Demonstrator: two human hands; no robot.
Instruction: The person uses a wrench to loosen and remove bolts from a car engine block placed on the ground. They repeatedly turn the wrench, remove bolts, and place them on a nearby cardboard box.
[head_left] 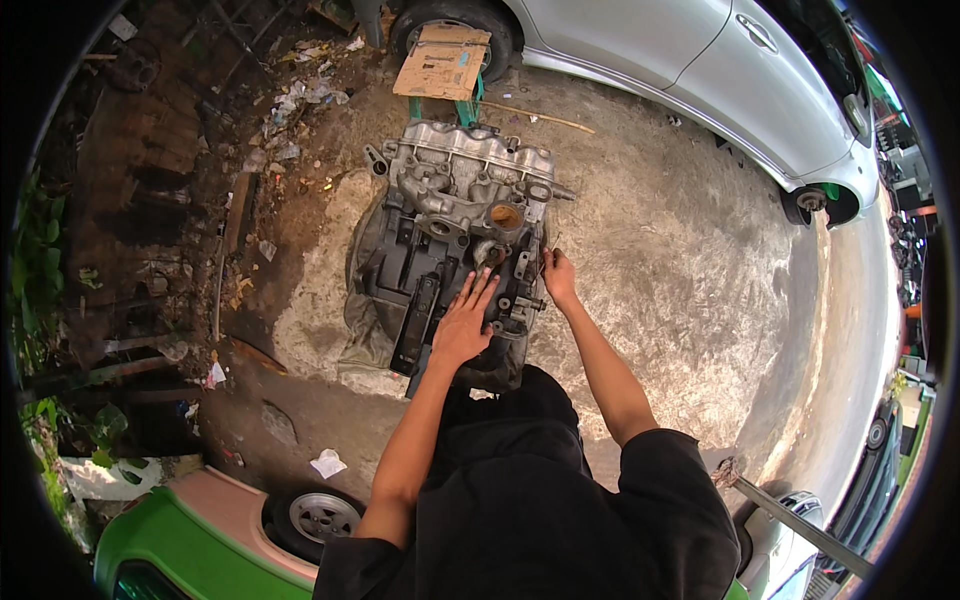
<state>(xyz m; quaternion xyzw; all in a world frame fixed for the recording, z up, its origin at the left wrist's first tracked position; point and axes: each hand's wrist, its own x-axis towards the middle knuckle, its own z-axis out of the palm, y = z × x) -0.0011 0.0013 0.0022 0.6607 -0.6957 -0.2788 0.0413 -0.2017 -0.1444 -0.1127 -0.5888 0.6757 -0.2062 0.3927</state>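
Note:
A greasy engine (405, 245) sits on the ground right in front of me, its ribbed silver top part (480, 150) at the far side. My left hand (465, 325) lies on the near part of the engine with its fingers stretched out, the tips beside a round metal opening. At the engine's right side, my right hand (560, 278) is closed. A thin dark piece seems to stick up from its fingers, too small to name. Dark cloth or sheeting (370, 345) shows under the engine's left edge.
Beyond the engine stands a small green-legged stool with a cardboard top (440, 65). A silver car (650, 50) is parked behind it at the right. Litter (300, 100) and wooden scraps cover the left side. A green car (190, 545) stands at the lower left.

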